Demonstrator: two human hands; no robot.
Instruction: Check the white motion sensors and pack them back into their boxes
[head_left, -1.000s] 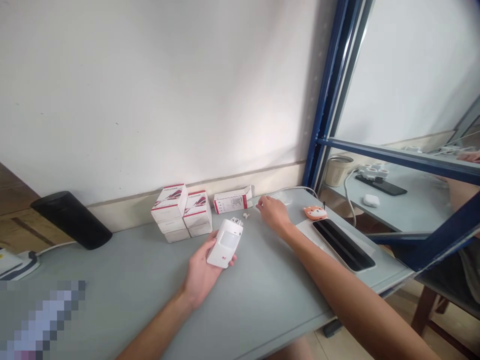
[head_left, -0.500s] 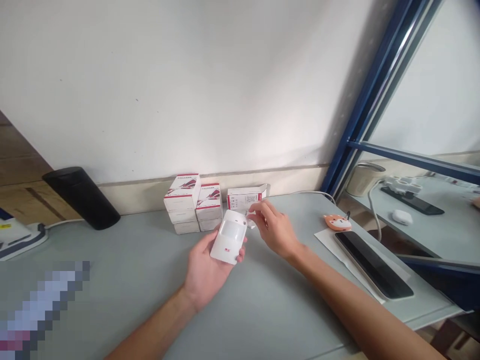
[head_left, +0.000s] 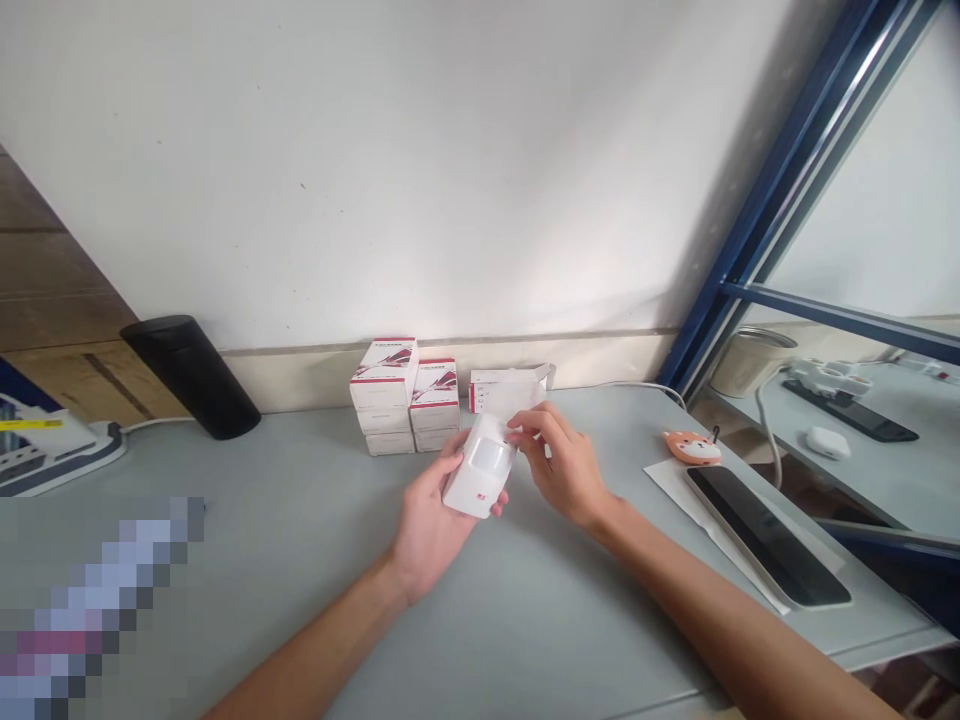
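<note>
A white motion sensor (head_left: 481, 470), with a pale domed window and a small red mark, is gripped in my left hand (head_left: 431, 510). It is tilted over the table, with its face toward me. The fingers of my right hand (head_left: 562, 458) are pinched at its upper right corner. What lies between those fingertips, if anything, is too small to tell. Just behind the sensor lies a white carton (head_left: 499, 388) with a raised end flap, partly hidden by the sensor and my right hand. Stacked white-and-red boxes (head_left: 386, 395) stand to its left.
A black cylinder (head_left: 191, 375) leans at the back left, near a white device (head_left: 52, 450) with a cable. To the right, a black phone-like slab (head_left: 765, 540) lies on white paper (head_left: 667, 482), below an orange animal-face case (head_left: 691, 448). A blue-framed glass pane (head_left: 847, 320) borders the table.
The view has shifted, so most things appear farther right. My right fingertips have come onto the sensor's upper corner. My left hand still holds the sensor.
</note>
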